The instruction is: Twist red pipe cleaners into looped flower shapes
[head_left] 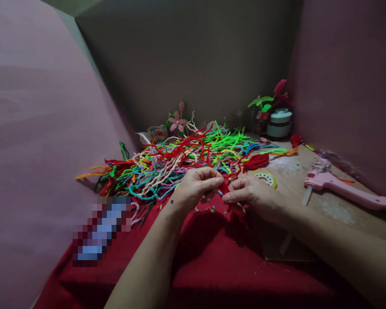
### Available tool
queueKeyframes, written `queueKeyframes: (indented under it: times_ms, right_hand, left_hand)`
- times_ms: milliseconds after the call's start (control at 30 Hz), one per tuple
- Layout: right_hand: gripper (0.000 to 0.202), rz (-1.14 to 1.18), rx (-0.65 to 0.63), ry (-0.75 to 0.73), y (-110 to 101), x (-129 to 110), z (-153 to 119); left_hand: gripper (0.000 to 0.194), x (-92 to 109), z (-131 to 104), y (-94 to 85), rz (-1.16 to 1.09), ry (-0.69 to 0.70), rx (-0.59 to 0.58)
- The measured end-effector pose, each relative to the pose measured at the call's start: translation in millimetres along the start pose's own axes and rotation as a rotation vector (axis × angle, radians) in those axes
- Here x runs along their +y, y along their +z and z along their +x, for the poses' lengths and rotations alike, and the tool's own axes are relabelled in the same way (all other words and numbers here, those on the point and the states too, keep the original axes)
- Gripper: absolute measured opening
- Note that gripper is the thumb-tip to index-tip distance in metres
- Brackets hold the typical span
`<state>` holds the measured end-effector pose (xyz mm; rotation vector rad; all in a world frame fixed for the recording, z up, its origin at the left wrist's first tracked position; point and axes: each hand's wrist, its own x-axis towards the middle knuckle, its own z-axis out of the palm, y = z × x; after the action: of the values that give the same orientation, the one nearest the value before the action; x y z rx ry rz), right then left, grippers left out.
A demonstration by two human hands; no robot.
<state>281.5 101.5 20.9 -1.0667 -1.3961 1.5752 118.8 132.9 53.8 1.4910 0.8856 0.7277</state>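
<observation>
My left hand (pixel 199 183) pinches one end of a red fuzzy chenille piece (pixel 225 187) between thumb and forefinger. On its other side my right hand (pixel 249 194) grips the same piece, thumb and fingers pressed together. The fingers partly cover it, so its full shape is hidden. Just beyond the hands lies a big tangled heap of colourful pipe cleaners (pixel 180 159). A bundled red chenille shape (pixel 256 162) rests to the right of the heap, with a yellow ring-shaped roll (pixel 266 179) closer to my right hand.
On the board (pixel 337 214) at right lies a pink hot glue gun (pixel 344 186) with a glue stick (pixel 307 195). Behind stand a lidded jar (pixel 279 122) and chenille flowers (pixel 177 122). Small scraps dot the red cloth (pixel 209 266). Pink panels (pixel 38 141) flank both sides.
</observation>
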Motion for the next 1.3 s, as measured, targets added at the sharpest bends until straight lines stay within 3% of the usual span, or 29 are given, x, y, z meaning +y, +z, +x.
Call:
queueKeyframes:
  times_ms: [267,500,667,767,1000,1200,1300]
  right_hand:
    - [0.020,-0.066,-0.012,-0.054,-1,-3,1]
    - [0.026,0.035,0.024,0.002,0,-3,-1]
    - [0.023,0.082,-0.036,0.037,0,-3,-2]
    - [0.024,0.089,-0.038,0.025,1,-2,-1]
    - [0.024,0.096,-0.007,-0.006,1,6,1]
    - [0.026,0.084,0.036,-0.002,6,1,-1]
    - [0.028,0.121,0.044,-0.018,7,2,0]
  left_hand:
    - [0.018,7,-3,19.2,0.066,0.018,0.196]
    - [0.031,2,0,3.3,-0.203,-0.043,-0.019]
    - [0.025,1,1,-1.6,-0.196,-0.076,-0.111]
    - [0.023,2,0,2.2,-0.116,-0.052,-0.056]
    - [0.018,1,-1,14.9,0.209,0.098,0.239]
    - [0.019,3,0,15.2,0.037,0.034,0.109]
    - [0.022,2,2,13.8,0.019,0.046,0.200]
